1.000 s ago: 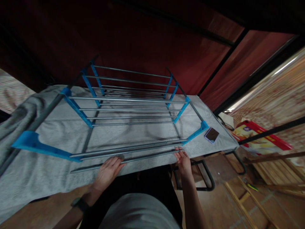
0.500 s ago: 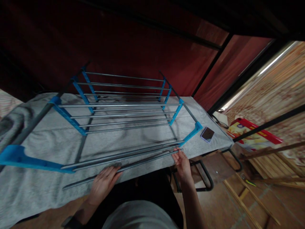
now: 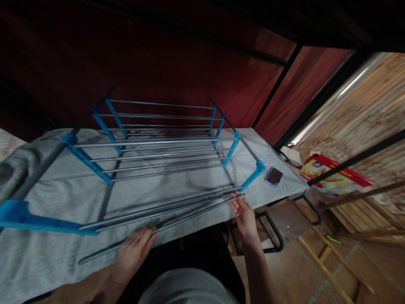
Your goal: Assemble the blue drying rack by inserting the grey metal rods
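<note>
A loose grey metal tube [image 3: 190, 216] lies slantwise across the near edge of the cloth. My left hand [image 3: 134, 249] is closed around it left of the middle, and its left end sticks out past my fingers. My right hand [image 3: 243, 211] grips the tube close to its right end with fingertips and thumb. Just beyond stands a rack [image 3: 158, 142] of grey tubes joined by blue plastic brackets, lying on its side. The tube's right end is close to the near right blue bracket [image 3: 253, 175]; whether they touch I cannot tell. At the near left is another blue bracket [image 3: 47, 221].
A grey cloth [image 3: 57, 177] covers the table. A phone [image 3: 274, 177] lies on it to the right. Beyond the table are a red and yellow box [image 3: 335, 173], a black-framed stool [image 3: 272, 230] and wooden frames [image 3: 329, 257] on the floor. A dark red curtain [image 3: 164, 63] hangs behind.
The tube's left end has swung slightly nearer to me and its right end has risen a little towards the right bracket. Both hands keep hold of it. The view has shifted slightly.
</note>
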The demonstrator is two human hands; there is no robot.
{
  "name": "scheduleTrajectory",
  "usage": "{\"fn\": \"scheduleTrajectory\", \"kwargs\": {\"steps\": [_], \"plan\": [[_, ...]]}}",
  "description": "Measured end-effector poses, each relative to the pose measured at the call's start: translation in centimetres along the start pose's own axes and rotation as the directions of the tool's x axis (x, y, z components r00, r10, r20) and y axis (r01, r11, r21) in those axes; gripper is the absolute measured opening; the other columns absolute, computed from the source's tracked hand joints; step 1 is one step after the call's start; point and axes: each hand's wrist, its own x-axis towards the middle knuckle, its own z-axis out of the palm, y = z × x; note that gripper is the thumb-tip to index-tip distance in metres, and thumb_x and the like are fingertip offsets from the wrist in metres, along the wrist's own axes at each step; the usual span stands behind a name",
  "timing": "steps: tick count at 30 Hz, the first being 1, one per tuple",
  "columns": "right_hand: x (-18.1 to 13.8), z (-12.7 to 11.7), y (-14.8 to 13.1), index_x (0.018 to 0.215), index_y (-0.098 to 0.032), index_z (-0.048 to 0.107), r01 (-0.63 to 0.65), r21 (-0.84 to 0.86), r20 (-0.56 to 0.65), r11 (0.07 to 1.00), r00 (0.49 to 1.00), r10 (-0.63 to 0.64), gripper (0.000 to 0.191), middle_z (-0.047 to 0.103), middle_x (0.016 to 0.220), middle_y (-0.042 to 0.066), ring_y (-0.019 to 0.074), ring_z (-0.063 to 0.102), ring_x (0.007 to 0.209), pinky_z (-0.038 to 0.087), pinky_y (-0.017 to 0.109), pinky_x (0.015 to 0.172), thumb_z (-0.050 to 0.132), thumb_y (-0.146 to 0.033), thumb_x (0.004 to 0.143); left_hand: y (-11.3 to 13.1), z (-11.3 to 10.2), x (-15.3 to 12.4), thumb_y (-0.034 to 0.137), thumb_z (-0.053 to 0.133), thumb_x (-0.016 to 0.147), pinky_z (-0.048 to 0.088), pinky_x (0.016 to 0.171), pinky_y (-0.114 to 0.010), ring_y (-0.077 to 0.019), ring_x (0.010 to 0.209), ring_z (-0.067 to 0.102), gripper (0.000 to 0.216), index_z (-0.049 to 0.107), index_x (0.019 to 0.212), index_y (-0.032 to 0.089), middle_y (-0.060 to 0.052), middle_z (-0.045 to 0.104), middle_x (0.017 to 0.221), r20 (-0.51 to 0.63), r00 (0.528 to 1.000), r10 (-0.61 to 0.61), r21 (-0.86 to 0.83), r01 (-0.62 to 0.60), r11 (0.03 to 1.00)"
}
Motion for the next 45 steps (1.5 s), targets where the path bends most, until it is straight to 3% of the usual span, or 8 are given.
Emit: {"fn": "scheduleTrajectory", "kwargs": {"steps": [9, 24, 30, 39, 45], "plan": [[-0.1, 0.7, -0.7, 0.085, -0.024, 0.065, 0.050, 0.044, -0.054, 0.998, 0.997, -0.047, 0.025, 0.069, 0.088, -0.004, 0.0104, 0.065, 0.079, 0.057, 0.027, 0.083, 0.084, -0.030, 0.070, 0.6, -0.7, 0.5, 0.041, 0.049, 0.100, 0.055, 0.076, -0.034, -0.0203, 0.079, 0.072, 0.026, 0.066, 0.106, 0.023, -0.002, 0.075, 0.088, -0.001, 1.000, 0.027, -0.016, -0.027, 1.000], [0.3, 2.1, -1.9, 0.090, -0.021, 0.068, 0.055, 0.102, 0.032, 0.993, 0.998, -0.058, 0.022, 0.071, 0.094, 0.000, 0.0115, 0.067, 0.090, 0.054, 0.029, 0.093, 0.082, -0.024, 0.073, 0.0, -1.3, -0.5, 0.046, 0.046, 0.100, 0.057, 0.074, -0.031, -0.0193, 0.081, 0.074, 0.032, 0.069, 0.108, 0.024, -0.002, 0.078, 0.094, 0.008, 1.000, 0.022, -0.046, -0.021, 0.999], [0.5, 2.2, -1.9, 0.087, -0.022, 0.066, 0.095, 0.135, -0.003, 0.986, 0.995, -0.095, 0.025, 0.070, 0.090, -0.001, 0.0121, 0.068, 0.086, 0.056, 0.029, 0.089, 0.084, -0.026, 0.071, 0.3, -1.7, 0.1, 0.046, 0.047, 0.100, 0.055, 0.075, -0.031, -0.0189, 0.078, 0.073, 0.033, 0.069, 0.102, 0.023, -0.001, 0.077, 0.089, -0.023, 0.999, 0.033, -0.028, -0.034, 0.999], [0.4, 2.1, -2.2, 0.086, -0.022, 0.067, 0.081, 0.138, 0.040, 0.987, 0.995, -0.088, 0.024, 0.070, 0.092, -0.001, 0.0128, 0.068, 0.090, 0.056, 0.029, 0.090, 0.085, -0.024, 0.070, 0.3, -2.1, 0.5, 0.048, 0.047, 0.100, 0.055, 0.075, -0.031, -0.0195, 0.080, 0.073, 0.034, 0.068, 0.099, 0.022, -0.003, 0.076, 0.088, 0.006, 1.000, -0.018, -0.044, 0.019, 0.999], [0.5, 2.1, -2.3, 0.087, -0.022, 0.068, 0.081, 0.107, 0.059, 0.991, 0.994, -0.087, 0.023, 0.070, 0.094, 0.000, 0.0140, 0.068, 0.091, 0.056, 0.033, 0.093, 0.084, -0.025, 0.071, 0.4, -2.3, 0.8, 0.044, 0.047, 0.101, 0.055, 0.076, -0.031, -0.0192, 0.081, 0.072, 0.031, 0.068, 0.108, 0.022, -0.003, 0.076, 0.091, 0.008, 1.000, 0.014, -0.030, -0.014, 0.999]]}}
